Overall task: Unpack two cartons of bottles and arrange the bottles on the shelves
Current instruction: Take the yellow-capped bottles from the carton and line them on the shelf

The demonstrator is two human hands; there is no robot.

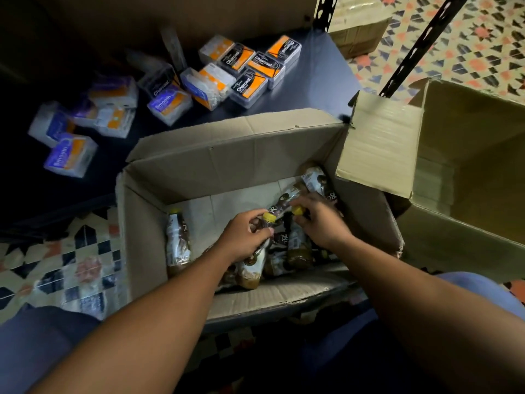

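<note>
An open cardboard carton (176, 177) stands on the tiled floor in front of me, with several brown bottles with yellow caps lying in its bottom. My left hand (244, 237) grips the neck of one bottle (252, 265) just under its yellow cap. My right hand (321, 223) grips the neck of another bottle (297, 248) near its yellow cap. One bottle (176, 243) lies alone at the carton's left side. Another bottle (319, 182) lies at the far right corner. A second open carton (468, 155) stands to the right and looks empty.
A dark low shelf (321, 81) behind the carton carries several small orange, purple and black packs (250, 69). A black slotted shelf post (420, 44) rises at the upper right. A taped cardboard box (358, 32) sits on the patterned floor behind the shelf.
</note>
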